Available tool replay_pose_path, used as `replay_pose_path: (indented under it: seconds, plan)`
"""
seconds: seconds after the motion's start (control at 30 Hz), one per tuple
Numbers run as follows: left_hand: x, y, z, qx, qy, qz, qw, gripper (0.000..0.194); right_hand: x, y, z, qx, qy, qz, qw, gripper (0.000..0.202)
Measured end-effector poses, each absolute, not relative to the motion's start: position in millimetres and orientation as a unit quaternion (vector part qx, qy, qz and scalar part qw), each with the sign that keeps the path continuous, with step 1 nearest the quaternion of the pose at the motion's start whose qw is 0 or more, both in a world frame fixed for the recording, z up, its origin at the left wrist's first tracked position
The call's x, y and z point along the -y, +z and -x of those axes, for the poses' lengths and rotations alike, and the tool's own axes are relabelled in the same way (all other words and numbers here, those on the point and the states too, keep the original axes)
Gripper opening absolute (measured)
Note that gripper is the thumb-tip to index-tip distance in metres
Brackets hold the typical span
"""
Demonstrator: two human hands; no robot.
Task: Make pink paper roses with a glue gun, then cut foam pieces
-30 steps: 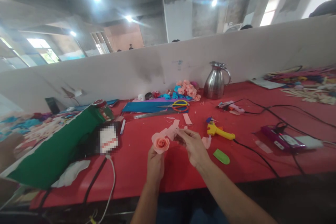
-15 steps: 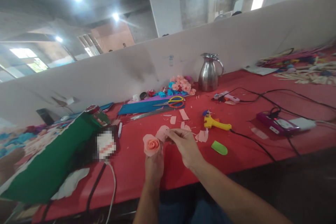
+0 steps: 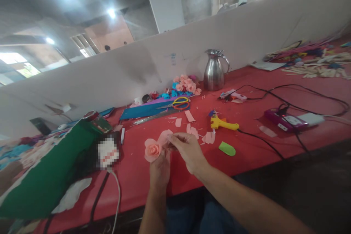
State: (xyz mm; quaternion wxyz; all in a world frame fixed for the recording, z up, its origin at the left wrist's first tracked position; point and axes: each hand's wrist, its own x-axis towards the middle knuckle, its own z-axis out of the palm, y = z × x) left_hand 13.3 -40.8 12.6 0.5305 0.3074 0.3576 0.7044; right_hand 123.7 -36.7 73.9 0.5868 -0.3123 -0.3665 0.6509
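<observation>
My left hand (image 3: 159,168) is closed around the base of a pink paper rose (image 3: 152,150), whose open face is turned up and to the left. Between the fingertips of my right hand (image 3: 189,150) a loose pink paper petal (image 3: 165,137) is pinched, right beside the flower. The fingers partly hide where petal and rose meet, so I cannot tell whether they touch. Pink paper scraps (image 3: 193,131) lie just beyond my right hand. A yellow glue gun (image 3: 225,123) rests to its right, with a light green piece (image 3: 227,148) nearer to me.
Yellow-and-red-handled scissors (image 3: 180,103) lie on blue sheets (image 3: 142,112). Behind them are finished paper roses (image 3: 186,84) and a steel jug (image 3: 214,71). A purple power strip (image 3: 285,120) with cables sits right. A green box-like thing (image 3: 52,164) stands left on the red table (image 3: 131,190).
The view has shifted slightly, so most things sit a little higher and further left. Both hands keep their holds on the rose and petal, close together as before.
</observation>
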Motion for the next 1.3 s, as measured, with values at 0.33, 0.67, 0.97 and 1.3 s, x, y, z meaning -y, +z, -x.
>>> replay_pose_path:
  seconds: [0.33, 0.67, 0.97, 1.3]
  plan:
    - [40, 9, -11, -0.379, 0.702, -0.292, 0.528, 0.031, 38, 70, -121, 0.388, 0.63, 0.319, 0.593, 0.024]
    - [41, 8, -13, -0.367, 0.713, -0.279, 0.529, 0.035, 40, 66, -121, 0.418, 0.616, 0.315, 0.589, 0.022]
    - [42, 14, -16, -0.367, 0.721, -0.289, 0.513, 0.033, 44, 68, -125, 0.508, 0.546, 0.328, 0.58, 0.025]
    - [44, 19, -18, -0.35, 0.729, -0.311, 0.499, 0.035, 44, 62, -128, 0.514, 0.54, 0.334, 0.577, 0.024]
